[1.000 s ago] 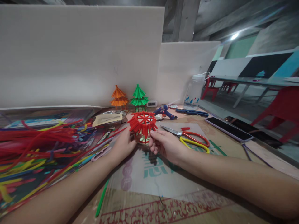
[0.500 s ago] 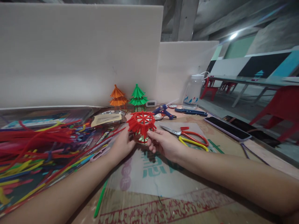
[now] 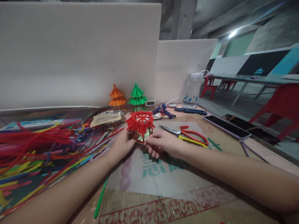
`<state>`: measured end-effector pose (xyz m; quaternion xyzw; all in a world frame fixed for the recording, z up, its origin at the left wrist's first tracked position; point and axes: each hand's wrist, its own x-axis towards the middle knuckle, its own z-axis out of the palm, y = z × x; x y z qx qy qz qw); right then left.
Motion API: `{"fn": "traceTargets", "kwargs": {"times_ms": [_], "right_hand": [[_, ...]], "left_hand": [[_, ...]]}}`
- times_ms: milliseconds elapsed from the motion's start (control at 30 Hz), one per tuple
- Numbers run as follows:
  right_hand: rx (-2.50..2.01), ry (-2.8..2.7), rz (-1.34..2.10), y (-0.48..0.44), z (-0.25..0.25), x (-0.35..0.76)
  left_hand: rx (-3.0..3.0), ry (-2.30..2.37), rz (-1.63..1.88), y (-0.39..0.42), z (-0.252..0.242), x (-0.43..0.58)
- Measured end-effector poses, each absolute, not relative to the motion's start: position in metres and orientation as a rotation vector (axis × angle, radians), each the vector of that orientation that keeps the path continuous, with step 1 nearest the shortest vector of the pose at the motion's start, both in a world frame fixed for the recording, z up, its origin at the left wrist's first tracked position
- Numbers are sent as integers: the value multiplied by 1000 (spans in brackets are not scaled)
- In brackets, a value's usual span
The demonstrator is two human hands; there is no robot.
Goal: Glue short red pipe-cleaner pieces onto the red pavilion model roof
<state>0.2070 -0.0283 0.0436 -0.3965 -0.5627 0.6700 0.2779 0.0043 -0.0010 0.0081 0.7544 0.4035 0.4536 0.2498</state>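
Observation:
A small red pipe-cleaner pavilion [image 3: 140, 123], with a ring of fringed eaves, an open spoked top and thin posts below, stands upright between my hands. My left hand [image 3: 121, 143] grips its left side, its fingertips partly hidden behind the eaves. My right hand [image 3: 162, 143] has thumb and forefinger pinched at the lower right of the base, with the other fingers curled under. Scissors [image 3: 183, 135] with red and yellow handles lie just beyond my right wrist. Behind the piece stand a finished orange pavilion [image 3: 116, 98] and a green pavilion [image 3: 137, 96].
Loose pipe cleaners [image 3: 35, 146] heap up on the left. Toward the back are a metal dish [image 3: 120, 113], a blue glue gun [image 3: 163, 109], blue pliers [image 3: 190, 111] and a clear bottle [image 3: 192, 91]. A phone [image 3: 226, 127] lies at right, and a green pipe cleaner [image 3: 101, 199] in front.
My right thumb and fingers have slid down from the eaves to the base of the red pavilion. My left hand keeps its hold; the view has shifted slightly.

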Motion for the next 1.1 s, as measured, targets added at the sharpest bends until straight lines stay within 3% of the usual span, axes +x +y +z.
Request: {"fn": "traceTargets", "kwargs": {"times_ms": [100, 267, 367, 1100], "right_hand": [[-1149, -1867, 1348, -35, 53, 217], [-757, -2274, -56, -32, 71, 229], [-651, -2249, -450, -17, 72, 229], [-497, -2212, -724, -11, 64, 231]], "left_hand": [[2028, 1092, 1233, 1, 6, 4], [2048, 1067, 1247, 2, 5, 4], [2050, 1026, 1253, 0, 9, 6], [2050, 1047, 1253, -1, 11, 6]]}}
